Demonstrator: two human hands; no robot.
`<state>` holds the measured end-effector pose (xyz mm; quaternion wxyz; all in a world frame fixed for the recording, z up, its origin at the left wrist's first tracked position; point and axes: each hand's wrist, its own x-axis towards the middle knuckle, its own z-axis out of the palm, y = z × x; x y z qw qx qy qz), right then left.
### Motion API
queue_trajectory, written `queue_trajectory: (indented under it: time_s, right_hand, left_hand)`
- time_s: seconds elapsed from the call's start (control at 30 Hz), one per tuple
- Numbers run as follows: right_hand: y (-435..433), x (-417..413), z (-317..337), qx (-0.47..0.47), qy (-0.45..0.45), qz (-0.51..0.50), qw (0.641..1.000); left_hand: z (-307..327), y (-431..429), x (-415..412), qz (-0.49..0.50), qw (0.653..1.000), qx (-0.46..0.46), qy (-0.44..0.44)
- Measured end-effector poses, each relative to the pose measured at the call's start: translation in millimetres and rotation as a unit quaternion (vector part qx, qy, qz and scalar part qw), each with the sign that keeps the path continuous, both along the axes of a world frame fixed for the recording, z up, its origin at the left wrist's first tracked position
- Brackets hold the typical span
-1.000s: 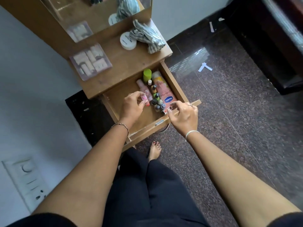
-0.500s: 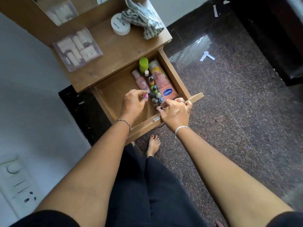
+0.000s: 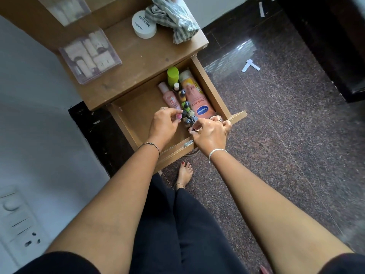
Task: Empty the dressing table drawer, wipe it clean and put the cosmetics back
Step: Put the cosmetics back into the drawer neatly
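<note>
In the open drawer, left grip pinches 1 small pink-capped bottle between thumb and fingertips. Right grip sits just right of it, fingers curled at the near end of the nail polish row; cannot tell if it pinches 1. Beyond both grips: pink spray bottle, Vaseline bottle, green-capped bottle. Farther back on bench: white jar, striped cloth, clear box.

Pink bottle; lime-green cap
</note>
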<state>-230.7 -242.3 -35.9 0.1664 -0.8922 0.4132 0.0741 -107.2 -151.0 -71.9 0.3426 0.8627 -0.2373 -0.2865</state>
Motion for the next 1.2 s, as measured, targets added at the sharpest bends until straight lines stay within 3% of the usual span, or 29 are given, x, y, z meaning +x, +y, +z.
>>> queue_trajectory:
  time_s: [0.43,0.77,1.2]
  right_hand:
    - [-2,3,0,0.004,0.006,-0.002,1.000]
    - [1,1,0,0.005,-0.006,-0.015,1.000]
    - [2,0,23,0.016,-0.035,-0.058,0.998]
  left_hand:
    - [1,-1,-3,0.002,1.000,0.000,-0.011]
    - [6,1,-9,-0.026,0.995,0.047,-0.082]
    - [39,11,-1,-0.003,0.997,0.039,-0.061]
